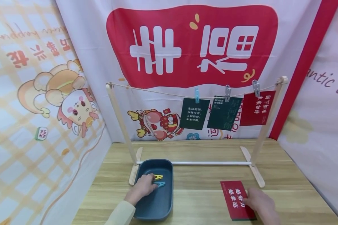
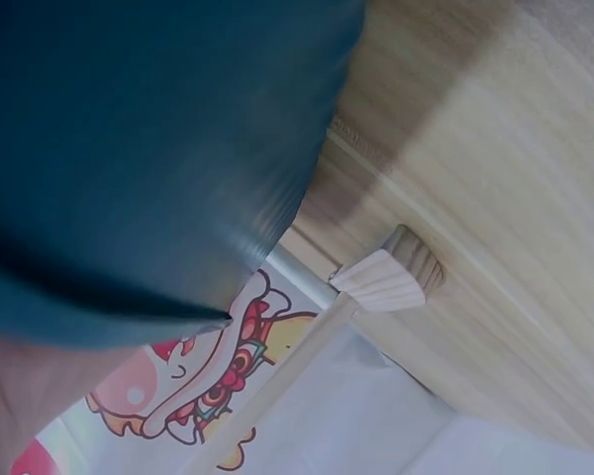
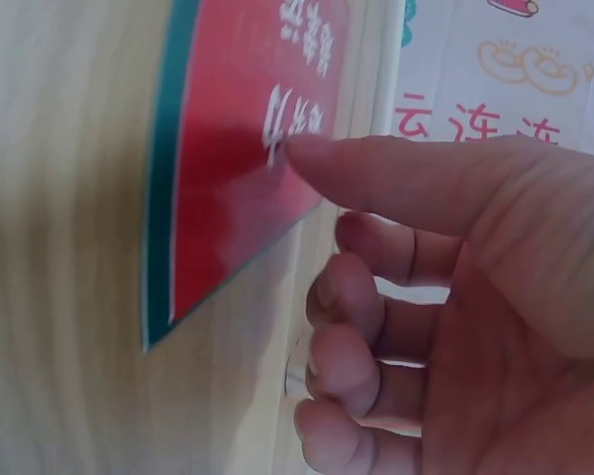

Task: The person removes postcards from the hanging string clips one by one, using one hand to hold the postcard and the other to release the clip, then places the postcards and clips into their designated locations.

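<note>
My left hand (image 1: 143,188) reaches into a dark blue bin (image 1: 155,206), its fingertips right at a yellow clothespin (image 1: 158,177) and a light blue clothespin (image 1: 161,184). I cannot tell whether it pinches one; the bin (image 2: 158,129) hides those fingers in the left wrist view. Over the table's right side, my right hand (image 1: 260,203) is at a red card (image 1: 235,200) with white lettering, on top of a green one. The right wrist view has the thumb (image 3: 376,178) over the red card's edge, the other fingers (image 3: 346,361) loosely bent beside it.
Behind the bin stands a wooden frame (image 1: 119,122) with a string (image 1: 157,91) across its top. Two green cards (image 1: 195,114) and a red card (image 1: 256,109) hang there from a blue clip and two grey clips. Its white crossbar (image 1: 208,163) runs low over the table.
</note>
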`<state>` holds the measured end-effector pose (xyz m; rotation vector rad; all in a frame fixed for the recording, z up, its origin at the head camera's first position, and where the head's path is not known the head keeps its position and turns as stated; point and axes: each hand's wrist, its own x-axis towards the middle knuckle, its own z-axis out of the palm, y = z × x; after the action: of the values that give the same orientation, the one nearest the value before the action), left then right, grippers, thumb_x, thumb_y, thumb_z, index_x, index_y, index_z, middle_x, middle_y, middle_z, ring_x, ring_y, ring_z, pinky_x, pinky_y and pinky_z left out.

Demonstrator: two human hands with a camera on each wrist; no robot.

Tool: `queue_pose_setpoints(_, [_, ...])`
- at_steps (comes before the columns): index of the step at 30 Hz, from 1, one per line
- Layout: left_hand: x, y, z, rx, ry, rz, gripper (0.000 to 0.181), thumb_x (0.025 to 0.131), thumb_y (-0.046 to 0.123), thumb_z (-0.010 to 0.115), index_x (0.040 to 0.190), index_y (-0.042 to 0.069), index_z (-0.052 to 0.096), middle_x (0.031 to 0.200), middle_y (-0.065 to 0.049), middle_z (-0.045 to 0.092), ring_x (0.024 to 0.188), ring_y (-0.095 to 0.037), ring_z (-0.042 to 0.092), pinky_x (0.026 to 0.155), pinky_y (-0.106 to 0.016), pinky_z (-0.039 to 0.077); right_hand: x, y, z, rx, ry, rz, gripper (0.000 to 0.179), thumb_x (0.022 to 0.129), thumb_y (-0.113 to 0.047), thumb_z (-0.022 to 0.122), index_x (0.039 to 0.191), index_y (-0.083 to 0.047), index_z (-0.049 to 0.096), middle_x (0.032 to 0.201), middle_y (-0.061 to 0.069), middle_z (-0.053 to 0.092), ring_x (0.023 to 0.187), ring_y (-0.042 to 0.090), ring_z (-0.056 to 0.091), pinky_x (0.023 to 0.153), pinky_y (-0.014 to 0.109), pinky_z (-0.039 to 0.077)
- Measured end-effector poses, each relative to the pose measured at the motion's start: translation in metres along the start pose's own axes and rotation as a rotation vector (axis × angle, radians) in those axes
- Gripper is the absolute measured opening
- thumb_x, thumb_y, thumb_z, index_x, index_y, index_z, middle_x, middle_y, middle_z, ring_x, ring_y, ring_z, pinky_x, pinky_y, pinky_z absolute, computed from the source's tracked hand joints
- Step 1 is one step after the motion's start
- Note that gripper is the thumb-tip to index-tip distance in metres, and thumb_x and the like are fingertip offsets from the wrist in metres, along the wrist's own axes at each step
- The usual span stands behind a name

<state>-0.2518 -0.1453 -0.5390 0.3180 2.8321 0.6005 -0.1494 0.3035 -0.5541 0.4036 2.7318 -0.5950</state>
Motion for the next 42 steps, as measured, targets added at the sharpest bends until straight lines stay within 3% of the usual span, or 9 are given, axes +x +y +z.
queue_pose_setpoints(5, [-0.002,0.000,-0.005,-0.014,0.007,0.039,0.033,0.093,0.028,0.067,0.115,0.005,0.064,0.085,-0.003,0.063,0.064,-0.013,0.054,0.054,-0.029,0.044,-0.003,-0.013,0.002,0.022,-0.014,-0.079,0.014,0.089,-0.020,0.065,0.082,-0.008,0.061,0.072,0.003,0.055,0.066,0.018,0.050,0.058,0.032,0.038])
queue_pose_setpoints(9, [-0.002,-0.001,-0.012,-0.018,0.069,0.092,0.025,0.093,0.027,0.065,0.107,0.007,0.068,0.077,0.001,0.063,0.061,-0.009,0.053,0.052,-0.025,0.042,-0.005,-0.027,0.002,0.082,0.035,-0.188,0.019,0.094,-0.024,0.062,0.081,-0.010,0.060,0.069,0.002,0.052,0.064,0.017,0.048,0.057,0.030,0.037])
queue_pose_setpoints(14, [0.001,0.004,-0.027,-0.026,0.177,0.152,0.016,0.096,0.025,0.063,0.099,0.010,0.069,0.078,0.002,0.066,0.061,-0.007,0.053,0.053,-0.022,0.043,-0.005,-0.051,-0.012,0.304,0.210,-0.328,0.015,0.098,-0.022,0.058,0.095,-0.009,0.066,0.075,0.001,0.059,0.067,0.011,0.052,0.060,0.026,0.044])
queue_pose_setpoints(18, [0.003,0.014,-0.044,-0.057,0.263,0.182,0.013,0.096,0.023,0.062,0.095,0.012,0.070,0.072,0.004,0.062,0.058,-0.007,0.051,0.050,-0.022,0.041,-0.007,-0.078,-0.035,0.523,0.261,-0.403,0.023,0.101,-0.029,0.054,0.099,-0.009,0.065,0.079,0.007,0.063,0.066,0.013,0.057,0.059,0.025,0.048])
queue_pose_setpoints(21, [0.005,0.021,-0.055,-0.073,0.318,0.195,0.012,0.096,0.022,0.063,0.093,0.013,0.070,0.070,0.005,0.060,0.058,-0.008,0.050,0.052,-0.022,0.042,-0.009,-0.096,-0.050,0.614,0.289,-0.452,0.027,0.101,-0.032,0.054,0.098,-0.007,0.064,0.078,0.009,0.064,0.063,0.017,0.059,0.057,0.026,0.052])
queue_pose_setpoints(32, [0.010,0.041,-0.080,-0.148,0.425,0.247,0.015,0.097,0.019,0.060,0.089,0.014,0.072,0.069,0.005,0.064,0.061,-0.007,0.054,0.059,-0.023,0.048,-0.013,-0.124,-0.084,0.615,0.339,-0.603,0.025,0.100,-0.029,0.057,0.099,-0.005,0.064,0.075,0.008,0.064,0.063,0.015,0.060,0.059,0.025,0.054])
queue_pose_setpoints(42, [0.010,0.055,-0.099,-0.225,0.467,0.290,0.019,0.099,0.021,0.057,0.091,0.012,0.071,0.073,0.002,0.068,0.059,-0.005,0.057,0.054,-0.020,0.048,-0.017,-0.133,-0.096,0.593,0.349,-0.583,0.026,0.099,-0.034,0.057,0.103,-0.009,0.064,0.079,0.007,0.066,0.067,0.022,0.063,0.061,0.024,0.054])
